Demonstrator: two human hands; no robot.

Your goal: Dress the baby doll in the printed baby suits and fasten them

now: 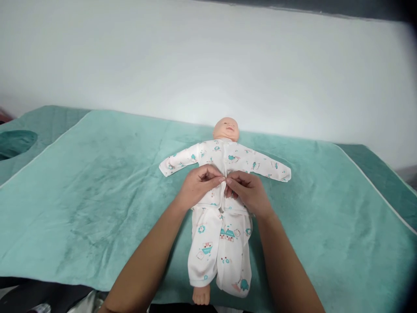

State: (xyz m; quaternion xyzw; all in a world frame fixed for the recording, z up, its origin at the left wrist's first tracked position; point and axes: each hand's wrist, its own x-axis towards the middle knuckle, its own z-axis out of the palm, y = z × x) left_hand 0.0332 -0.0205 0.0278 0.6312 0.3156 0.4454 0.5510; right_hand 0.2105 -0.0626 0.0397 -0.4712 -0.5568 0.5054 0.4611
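A baby doll point(227, 127) lies on its back, arms spread, its head toward the wall. It wears a white printed jacket point(239, 156) and matching printed pants point(205, 243). One bare foot pokes out of the left pant leg; the right leg's cuff hides the other foot. My left hand point(202, 182) pinches the jacket's front edge at mid-chest. Right beside it, my right hand point(246, 189) pinches the same front opening, and the fingertips of both hands nearly meet. Whatever small fastener sits between the fingers is hidden. Below the hands, the jacket front hangs slightly parted.
A green plush cover point(97, 195) with pale piping spreads under the doll. At the far left is an oval hole point(18, 143) in the green padding. A white wall point(195, 65) rises behind the far edge. Dark items lie below the near left edge.
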